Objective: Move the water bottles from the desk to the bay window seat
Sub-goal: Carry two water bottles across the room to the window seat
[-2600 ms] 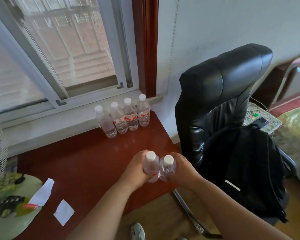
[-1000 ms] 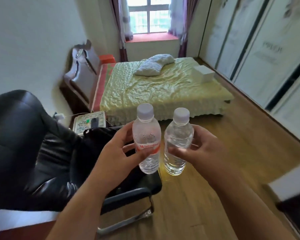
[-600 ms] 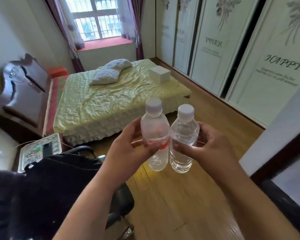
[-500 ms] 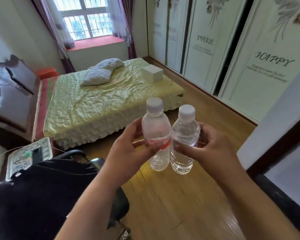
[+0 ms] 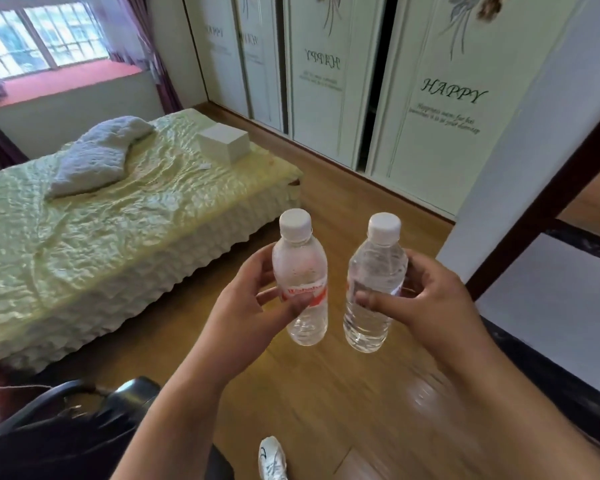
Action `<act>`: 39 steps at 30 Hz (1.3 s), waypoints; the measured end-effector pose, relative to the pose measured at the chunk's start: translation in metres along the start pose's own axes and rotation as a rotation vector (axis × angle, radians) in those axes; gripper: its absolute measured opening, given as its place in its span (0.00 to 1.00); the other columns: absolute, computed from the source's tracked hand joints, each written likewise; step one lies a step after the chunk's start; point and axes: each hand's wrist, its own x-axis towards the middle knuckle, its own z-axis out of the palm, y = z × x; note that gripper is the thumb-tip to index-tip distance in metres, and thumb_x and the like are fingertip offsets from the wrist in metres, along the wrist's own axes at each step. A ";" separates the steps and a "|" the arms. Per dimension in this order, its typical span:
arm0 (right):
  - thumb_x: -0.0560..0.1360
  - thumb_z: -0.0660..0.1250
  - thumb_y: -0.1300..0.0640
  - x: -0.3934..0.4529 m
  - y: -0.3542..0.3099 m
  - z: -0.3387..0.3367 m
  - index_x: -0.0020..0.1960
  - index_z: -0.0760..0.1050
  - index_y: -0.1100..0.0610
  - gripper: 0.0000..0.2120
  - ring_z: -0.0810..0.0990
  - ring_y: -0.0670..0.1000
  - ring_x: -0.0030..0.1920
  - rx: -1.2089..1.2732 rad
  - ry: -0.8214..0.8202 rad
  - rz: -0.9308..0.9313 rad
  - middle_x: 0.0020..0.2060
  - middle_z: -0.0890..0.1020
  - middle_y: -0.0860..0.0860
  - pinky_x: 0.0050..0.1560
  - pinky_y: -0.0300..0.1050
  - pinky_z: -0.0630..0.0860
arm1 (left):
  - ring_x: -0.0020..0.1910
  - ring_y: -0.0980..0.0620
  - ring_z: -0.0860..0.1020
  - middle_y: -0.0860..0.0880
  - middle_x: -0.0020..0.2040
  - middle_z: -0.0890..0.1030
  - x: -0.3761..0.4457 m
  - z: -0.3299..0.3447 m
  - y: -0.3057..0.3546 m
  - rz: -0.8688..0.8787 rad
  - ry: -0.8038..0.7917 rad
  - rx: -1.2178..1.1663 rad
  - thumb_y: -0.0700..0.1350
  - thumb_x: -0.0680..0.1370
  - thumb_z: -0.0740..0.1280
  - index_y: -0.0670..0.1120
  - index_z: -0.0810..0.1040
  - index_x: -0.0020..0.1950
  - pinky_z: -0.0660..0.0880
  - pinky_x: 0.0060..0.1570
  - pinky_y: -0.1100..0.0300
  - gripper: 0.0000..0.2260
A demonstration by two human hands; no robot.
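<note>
The left hand grips one water bottle and the right hand grips another bottle, both upright, slightly apart, above the wooden floor. Beyond lies the bed; farthest, the red window seat.

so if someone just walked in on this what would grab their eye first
Most likely the two capped water bottles held upright side by side in the foreground, the red-labelled bottle in the left hand and the other bottle in the right hand. Behind them on the left is the bed with its pale green cover, and along the right the wardrobe doors printed with HAPPY.
</note>
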 end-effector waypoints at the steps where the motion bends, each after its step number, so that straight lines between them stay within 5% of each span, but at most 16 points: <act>1: 0.65 0.84 0.53 0.010 -0.002 0.005 0.61 0.79 0.42 0.27 0.84 0.37 0.51 0.000 0.035 0.008 0.51 0.85 0.35 0.50 0.40 0.78 | 0.64 0.58 0.80 0.60 0.64 0.82 0.014 -0.006 -0.002 0.006 -0.021 -0.003 0.51 0.73 0.79 0.58 0.71 0.74 0.76 0.66 0.47 0.32; 10: 0.66 0.82 0.46 0.093 -0.032 0.063 0.68 0.74 0.40 0.33 0.81 0.40 0.57 -0.008 0.217 0.009 0.58 0.82 0.38 0.55 0.43 0.78 | 0.64 0.58 0.80 0.61 0.64 0.81 0.128 -0.074 -0.015 0.073 -0.122 -0.002 0.59 0.69 0.79 0.60 0.70 0.73 0.77 0.65 0.46 0.35; 20: 0.65 0.83 0.49 0.164 -0.048 0.105 0.63 0.77 0.40 0.29 0.82 0.40 0.54 -0.022 0.191 0.016 0.54 0.84 0.37 0.55 0.44 0.79 | 0.64 0.56 0.80 0.60 0.64 0.81 0.203 -0.119 -0.030 0.100 -0.141 -0.010 0.60 0.70 0.79 0.59 0.70 0.73 0.77 0.65 0.45 0.34; 39: 0.59 0.79 0.38 0.394 -0.031 0.079 0.69 0.74 0.42 0.39 0.81 0.43 0.58 -0.011 0.141 0.029 0.60 0.82 0.39 0.56 0.46 0.78 | 0.60 0.64 0.80 0.64 0.61 0.82 0.415 -0.092 -0.029 0.027 -0.105 0.071 0.60 0.67 0.78 0.60 0.71 0.72 0.78 0.64 0.51 0.35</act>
